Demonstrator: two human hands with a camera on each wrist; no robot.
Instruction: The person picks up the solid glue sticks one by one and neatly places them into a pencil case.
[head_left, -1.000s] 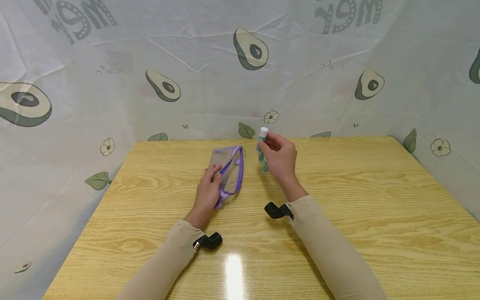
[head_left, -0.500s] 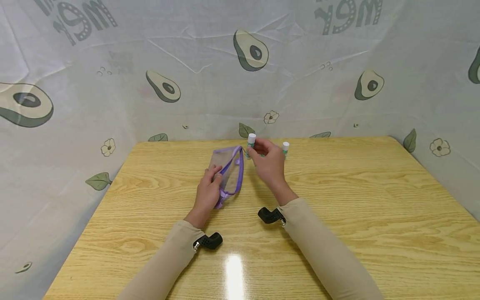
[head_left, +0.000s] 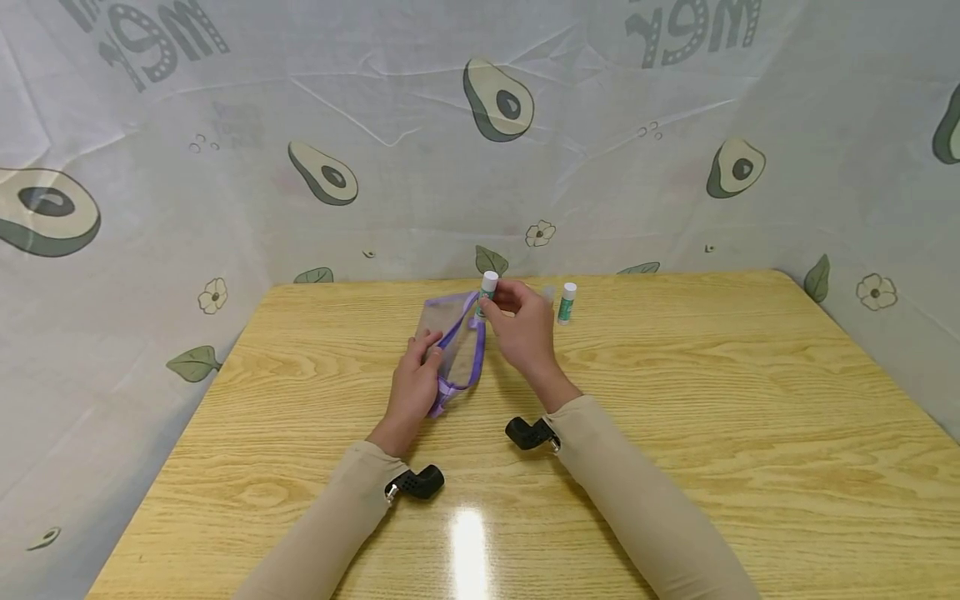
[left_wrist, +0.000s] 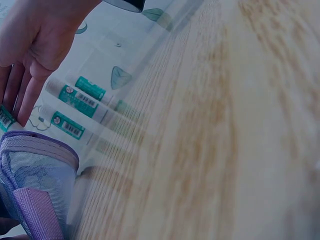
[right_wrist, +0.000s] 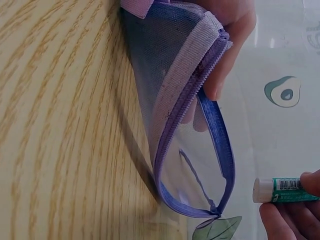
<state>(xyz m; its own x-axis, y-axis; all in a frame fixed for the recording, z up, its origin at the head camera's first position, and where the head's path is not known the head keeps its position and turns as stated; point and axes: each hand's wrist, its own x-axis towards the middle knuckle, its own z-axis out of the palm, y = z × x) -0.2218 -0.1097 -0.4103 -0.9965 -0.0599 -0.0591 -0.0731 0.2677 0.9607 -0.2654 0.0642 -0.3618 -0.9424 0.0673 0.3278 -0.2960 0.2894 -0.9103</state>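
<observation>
A mesh zip pouch (head_left: 457,350) with purple trim lies slanted on the table, its zip (right_wrist: 175,112) parted into a wide mouth. My left hand (head_left: 416,379) grips the pouch's left side; the thumb (right_wrist: 225,70) is at the mouth's edge in the right wrist view. My right hand (head_left: 525,325) pinches a glue stick (head_left: 487,287) with white cap and green label, held upright right by the pouch's far end. Behind that hand stands another glue stick (head_left: 566,304). The left wrist view shows three upright glue sticks (left_wrist: 67,125) beyond the pouch, partly hidden in the head view.
The wood-grain table (head_left: 712,400) ends at the back against a hanging cloth (head_left: 412,167) printed with avocados. Black wrist mounts (head_left: 528,433) stick out from both sleeves.
My right hand has carried the glue stick left from over the standing ones to the pouch's far end, uncovering a standing glue stick on the right. The left hand and pouch have stayed put.
</observation>
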